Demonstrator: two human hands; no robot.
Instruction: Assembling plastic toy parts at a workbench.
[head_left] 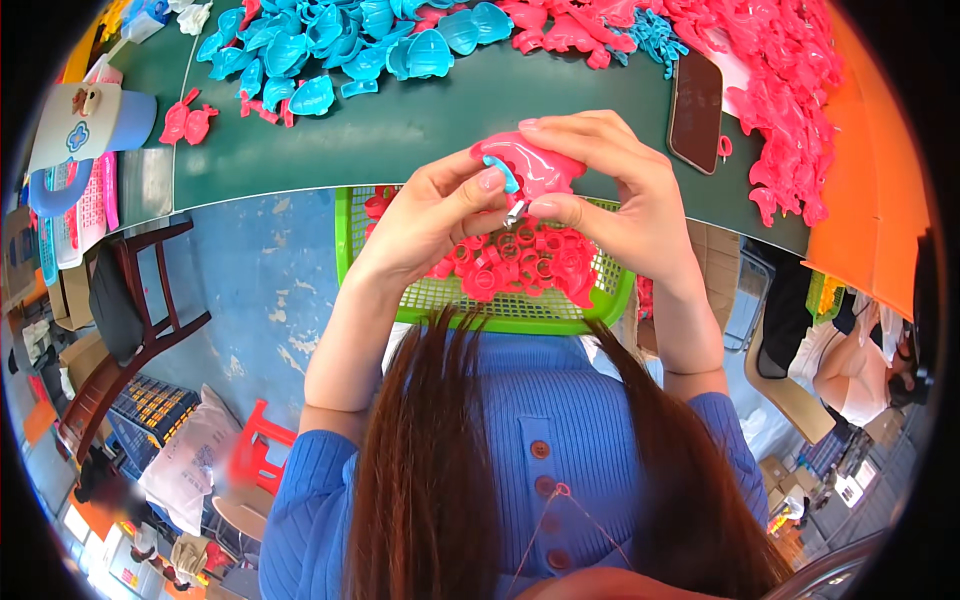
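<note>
Both hands come together over the front edge of the table around a glossy pink plastic part (545,168). My right hand (625,180) is closed on it, fingers over its top and thumb below. My left hand (435,210) pinches a small light-blue plastic piece (502,172) against the pink part's left side. A small silvery metal bit (515,213) shows between the two thumbs; its kind I cannot make out. Just beneath my hands is a green mesh basket (615,290) holding many small pink ring-shaped pieces (510,262).
Turquoise plastic shells (420,55) are heaped at the back of the green table (300,160). A large pile of pink parts (785,90) covers the right side, beside a dark phone (696,112). A light-blue cup (130,120) stands at the left; a wooden chair (150,330) is below.
</note>
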